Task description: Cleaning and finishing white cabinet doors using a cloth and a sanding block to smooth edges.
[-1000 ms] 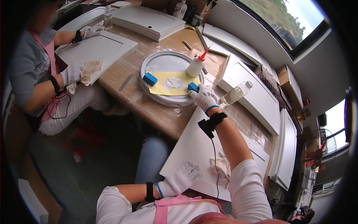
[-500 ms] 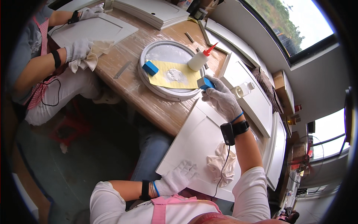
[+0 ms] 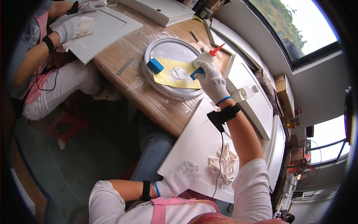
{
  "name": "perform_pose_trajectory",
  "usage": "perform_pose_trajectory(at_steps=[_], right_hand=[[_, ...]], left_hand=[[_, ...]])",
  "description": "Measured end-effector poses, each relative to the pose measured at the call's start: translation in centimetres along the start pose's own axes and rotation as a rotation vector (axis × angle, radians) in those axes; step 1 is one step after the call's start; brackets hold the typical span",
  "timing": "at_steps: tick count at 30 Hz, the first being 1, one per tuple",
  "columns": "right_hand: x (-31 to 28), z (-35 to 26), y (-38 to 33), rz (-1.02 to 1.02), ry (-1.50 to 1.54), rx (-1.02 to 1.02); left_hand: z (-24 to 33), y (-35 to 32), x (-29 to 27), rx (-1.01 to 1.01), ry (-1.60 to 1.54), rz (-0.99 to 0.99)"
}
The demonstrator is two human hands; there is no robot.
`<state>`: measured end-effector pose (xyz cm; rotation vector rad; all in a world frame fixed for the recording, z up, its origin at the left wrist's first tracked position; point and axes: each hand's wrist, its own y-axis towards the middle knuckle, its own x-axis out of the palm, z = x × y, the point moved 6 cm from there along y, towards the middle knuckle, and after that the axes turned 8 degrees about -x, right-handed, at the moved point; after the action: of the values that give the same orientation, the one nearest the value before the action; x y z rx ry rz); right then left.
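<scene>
My right hand (image 3: 212, 83), in a white knit glove, grips a small blue block (image 3: 196, 74) at the right end of a yellow sheet (image 3: 163, 76). White powder (image 3: 179, 74) lies in a heap on the sheet, and a second blue block (image 3: 155, 65) rests on its left end. Under the sheet is a round grey-white lid or tub (image 3: 148, 74). Behind my right hand stands a white squeeze bottle (image 3: 201, 56) with a red nozzle. My gloved left hand (image 3: 181, 178) lies flat, fingers stretched, on a white panel (image 3: 197, 140) in front of me.
A crumpled cream cloth (image 3: 223, 166) lies on my panel. A clear bottle (image 3: 244, 93) lies on more white panels (image 3: 253, 108) to the right. Across the brown table (image 3: 123, 84), a co-worker's gloved hand (image 3: 69, 30) holds a cloth on another panel (image 3: 108, 31).
My right hand has moved forward and left with its blue block, down toward the yellow sheet. My left hand stays on the panel. The co-worker's cloth hand has shifted up and left.
</scene>
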<state>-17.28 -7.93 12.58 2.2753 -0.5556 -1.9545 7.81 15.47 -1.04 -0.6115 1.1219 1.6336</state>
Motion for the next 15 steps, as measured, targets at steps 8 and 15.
perform_pose_trajectory(at_steps=[8,15], right_hand=[[2.3,0.3,2.4,-0.009,-0.002,-0.077],[3.0,0.4,2.4,-0.022,-0.081,-0.078]], left_hand=[[0.1,-0.2,0.2,-0.028,-0.033,0.061],[0.1,-0.2,0.6,-0.029,-0.020,0.036]])
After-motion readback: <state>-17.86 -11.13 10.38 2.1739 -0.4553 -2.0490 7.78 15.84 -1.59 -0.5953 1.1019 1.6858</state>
